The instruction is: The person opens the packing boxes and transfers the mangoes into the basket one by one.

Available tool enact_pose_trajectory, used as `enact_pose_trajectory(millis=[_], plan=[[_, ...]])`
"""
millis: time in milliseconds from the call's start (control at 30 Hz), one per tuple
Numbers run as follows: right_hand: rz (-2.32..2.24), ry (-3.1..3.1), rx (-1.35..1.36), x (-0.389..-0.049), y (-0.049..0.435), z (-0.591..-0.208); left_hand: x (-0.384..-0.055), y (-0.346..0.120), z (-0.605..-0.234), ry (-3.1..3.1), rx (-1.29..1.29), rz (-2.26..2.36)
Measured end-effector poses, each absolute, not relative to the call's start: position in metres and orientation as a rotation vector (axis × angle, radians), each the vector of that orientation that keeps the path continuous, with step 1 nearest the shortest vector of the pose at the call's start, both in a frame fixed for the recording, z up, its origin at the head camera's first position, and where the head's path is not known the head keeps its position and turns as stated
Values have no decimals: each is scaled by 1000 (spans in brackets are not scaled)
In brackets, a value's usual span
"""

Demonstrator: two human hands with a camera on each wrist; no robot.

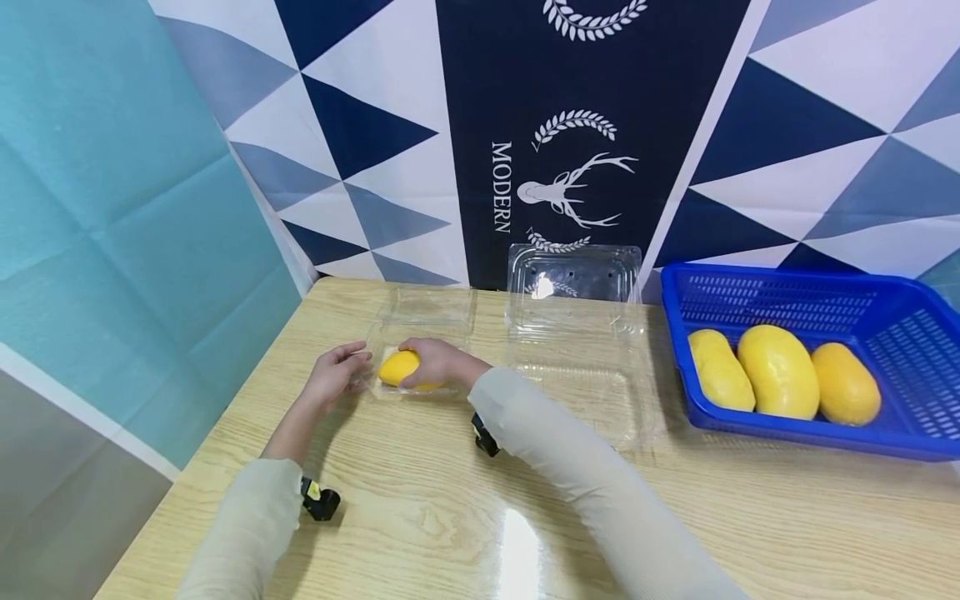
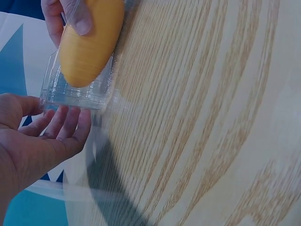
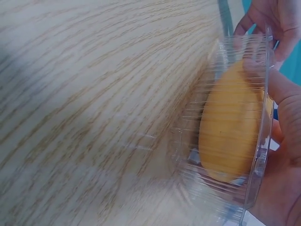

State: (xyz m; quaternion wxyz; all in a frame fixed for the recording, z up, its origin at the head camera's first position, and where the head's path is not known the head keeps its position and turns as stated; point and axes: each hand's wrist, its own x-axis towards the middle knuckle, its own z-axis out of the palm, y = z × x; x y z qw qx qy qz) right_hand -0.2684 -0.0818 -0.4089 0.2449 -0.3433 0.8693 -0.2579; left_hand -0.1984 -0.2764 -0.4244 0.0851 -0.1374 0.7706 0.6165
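A yellow mango (image 1: pixel 399 367) sits in the smaller clear plastic clamshell box (image 2: pixel 80 101), whose lid stands folded back behind it. My right hand (image 1: pixel 438 362) reaches into the box and grips the mango from above, thumb on the near side and fingers over the far side. At the box's left end is my left hand (image 1: pixel 339 372). Its thumb lies at the rim and its fingertips are against the end wall. Through the clear wall in the right wrist view, the mango (image 3: pixel 230 127) lies lengthwise, with the right thumb on it.
A larger clear clamshell box (image 1: pixel 577 400) lies open to the right, its lid leaning toward the patterned wall cloth. Further right stands a blue basket (image 1: pixel 810 440) holding three yellow fruits (image 1: pixel 777 371). The wooden table (image 1: pixel 420 517) extends toward me.
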Motion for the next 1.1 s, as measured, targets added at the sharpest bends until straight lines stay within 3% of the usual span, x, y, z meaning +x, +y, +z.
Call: enact_pose_trajectory(millis=[1100], plan=[[-767, 2499, -980, -267, -67, -385, -194, -275, -427, 2300, -404, 1868]])
